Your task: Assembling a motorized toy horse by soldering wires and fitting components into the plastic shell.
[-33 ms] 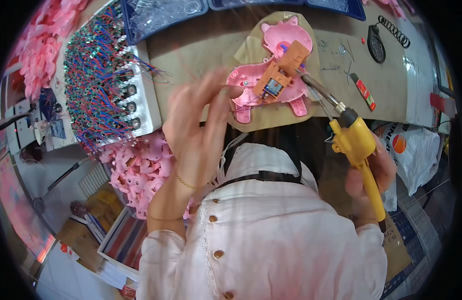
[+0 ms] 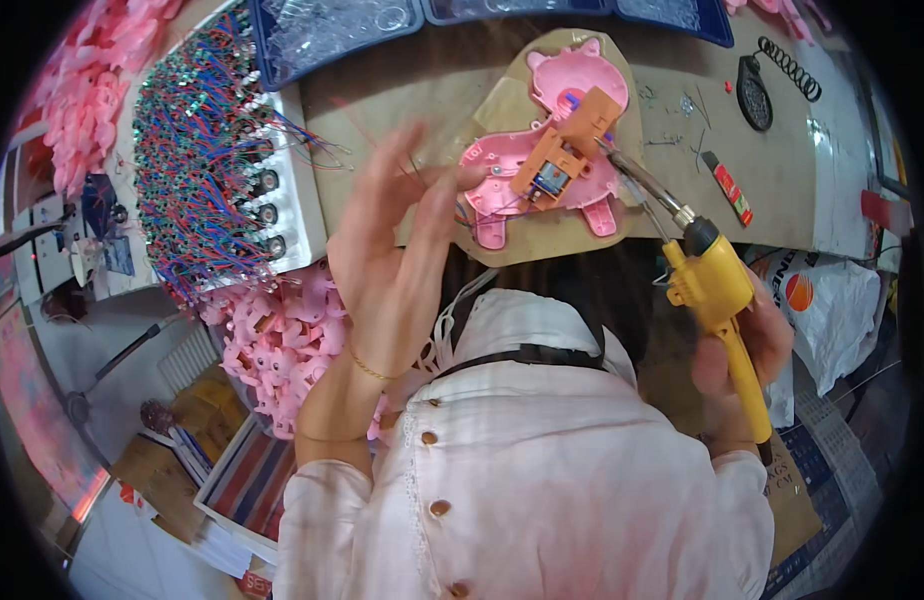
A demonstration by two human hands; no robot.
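Observation:
A pink animal-shaped plastic shell [image 2: 492, 225], hollow side up, lies on a tan pad [image 2: 582, 246]. An orange plastic gearbox [image 2: 542, 150], with a small motor [image 2: 551, 180] in it, sits across the shell. My right hand [image 2: 769, 335] is wrapped round the handle of a yellow soldering gun [image 2: 712, 285]. Its metal tip rests at or just above the gearbox's right side; contact cannot be made out. My left hand [image 2: 387, 235] is by the shell's left edge, partly blurred, with fingertips pinched at a thin wire [image 2: 414, 168]. Other thin wires run from the motor toward it.
Bundled coloured wires [image 2: 197, 160] fill a white tray [image 2: 307, 200] at left. Blue bins [image 2: 342, 45] of clear parts line the back. Pink parts [image 2: 282, 340] are heaped below left. A red-green packet [image 2: 730, 190] and a black coiled-cord object [image 2: 753, 90] lie at right.
My left hand's upper fingers have spread slightly up and away from the shell. The shell and pad appear slightly lower and to the right in view. The soldering gun has barely moved.

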